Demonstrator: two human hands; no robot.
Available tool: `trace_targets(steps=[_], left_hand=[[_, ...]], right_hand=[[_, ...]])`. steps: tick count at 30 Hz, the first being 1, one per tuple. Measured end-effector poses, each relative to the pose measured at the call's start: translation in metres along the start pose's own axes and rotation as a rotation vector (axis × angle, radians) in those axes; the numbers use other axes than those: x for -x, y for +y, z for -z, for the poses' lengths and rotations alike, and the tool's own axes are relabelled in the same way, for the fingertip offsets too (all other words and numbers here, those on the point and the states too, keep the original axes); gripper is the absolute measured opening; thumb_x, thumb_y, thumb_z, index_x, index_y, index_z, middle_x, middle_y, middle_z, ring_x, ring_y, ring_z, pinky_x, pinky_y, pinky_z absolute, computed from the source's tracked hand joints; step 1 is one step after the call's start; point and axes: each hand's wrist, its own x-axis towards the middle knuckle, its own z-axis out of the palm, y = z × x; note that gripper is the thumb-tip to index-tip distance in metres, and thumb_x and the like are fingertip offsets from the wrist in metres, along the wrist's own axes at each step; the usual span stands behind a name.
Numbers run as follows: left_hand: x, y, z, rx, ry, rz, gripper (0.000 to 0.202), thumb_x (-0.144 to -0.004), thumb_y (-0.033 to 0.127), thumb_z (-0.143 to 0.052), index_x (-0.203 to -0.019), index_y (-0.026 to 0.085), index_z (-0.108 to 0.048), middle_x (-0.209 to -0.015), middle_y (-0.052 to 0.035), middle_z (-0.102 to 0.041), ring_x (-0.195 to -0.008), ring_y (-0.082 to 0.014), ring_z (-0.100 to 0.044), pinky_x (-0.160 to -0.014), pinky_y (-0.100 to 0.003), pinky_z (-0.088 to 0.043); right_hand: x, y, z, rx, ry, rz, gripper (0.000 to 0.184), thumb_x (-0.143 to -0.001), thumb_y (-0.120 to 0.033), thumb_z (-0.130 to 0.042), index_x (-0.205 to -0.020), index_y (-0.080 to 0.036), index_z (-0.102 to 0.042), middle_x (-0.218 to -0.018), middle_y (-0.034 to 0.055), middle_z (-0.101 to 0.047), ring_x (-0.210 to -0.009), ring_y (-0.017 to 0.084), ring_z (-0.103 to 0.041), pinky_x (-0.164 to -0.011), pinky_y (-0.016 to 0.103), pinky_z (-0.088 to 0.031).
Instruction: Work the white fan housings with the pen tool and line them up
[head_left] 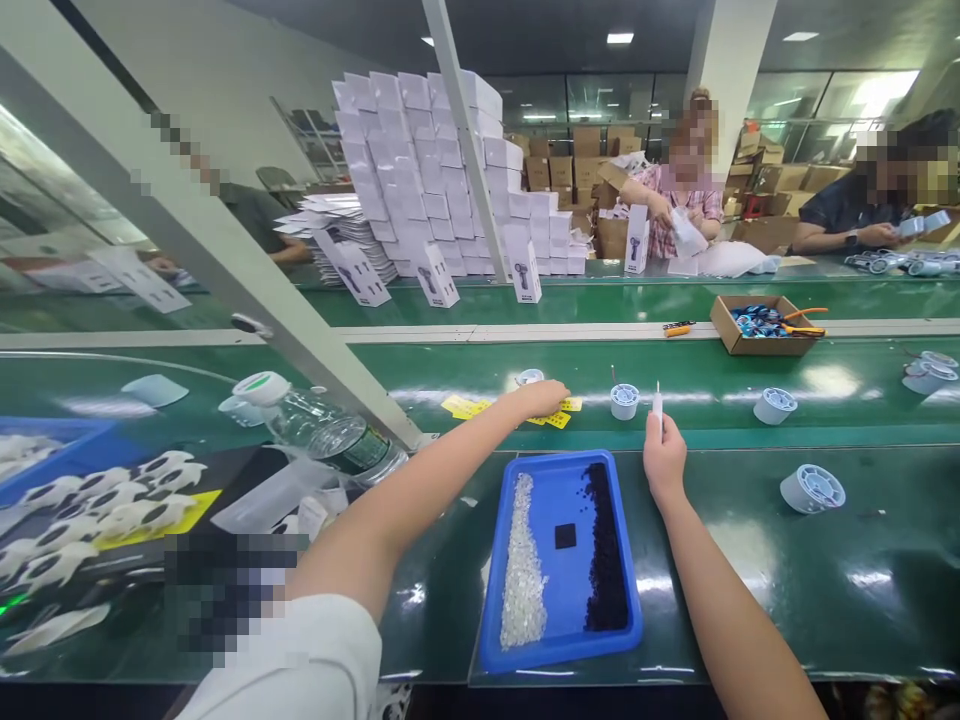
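Mid-frame we're likely picking up, left hand [541, 398] at yellow labels [557, 420], opening and grip we can't tell, right hand [664, 456] closed round a slim tool [658, 404], clean lift wanted next

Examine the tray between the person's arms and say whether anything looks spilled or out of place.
A few black bits lie scattered beside the black pile, near the far end of the blue tray: odd against its otherwise neat strip.

Bright ceiling lights [620, 38], white glare on glossy green belt [832, 380], pixelated patches, wide-angle edge stretching
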Motion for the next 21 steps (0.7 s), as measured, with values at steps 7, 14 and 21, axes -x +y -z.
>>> trace_targets(steps=[7, 14, 21], left_hand=[[-0.004, 0.009, 0.000, -0.056, 0.004, -0.043, 0.032, -0.093, 0.034, -0.058, -0.119, 0.015, -0.059, -0.117, -0.0090, -0.064, -0.104, -0.0201, -0.063, -0.090, -0.042, -0.055], [-0.001, 0.020, 0.000, -0.090, 0.032, -0.090, 0.027, -0.093, 0.022, -0.055, -0.119, 0.013, -0.059, -0.113, -0.0109, -0.066, -0.101, -0.0199, -0.065, -0.089, -0.039, -0.054], [0.007, 0.029, 0.005, -0.091, 0.048, -0.141, 0.041, -0.081, 0.002, -0.055, -0.121, 0.013, -0.054, -0.112, -0.0162, -0.068, -0.104, -0.0251, -0.066, -0.086, -0.032, -0.050]], right_hand=[[0.000, -0.001, 0.000, 0.001, -0.008, 0.008, 0.051, -0.082, -0.065, -0.040, -0.083, -0.018, -0.060, -0.056, -0.0037, -0.043, -0.055, 0.015, -0.037, -0.055, 0.027, -0.027], [0.002, -0.006, 0.000, 0.002, -0.007, 0.017, 0.047, -0.081, -0.061, -0.039, -0.080, -0.019, -0.059, -0.056, -0.0032, -0.043, -0.057, 0.015, -0.038, -0.056, 0.027, -0.028], [0.003, -0.005, 0.000, 0.007, -0.004, 0.028, 0.043, -0.082, -0.058, -0.039, -0.076, -0.020, -0.056, -0.056, -0.0032, -0.042, -0.058, 0.016, -0.038, -0.057, 0.027, -0.029]])
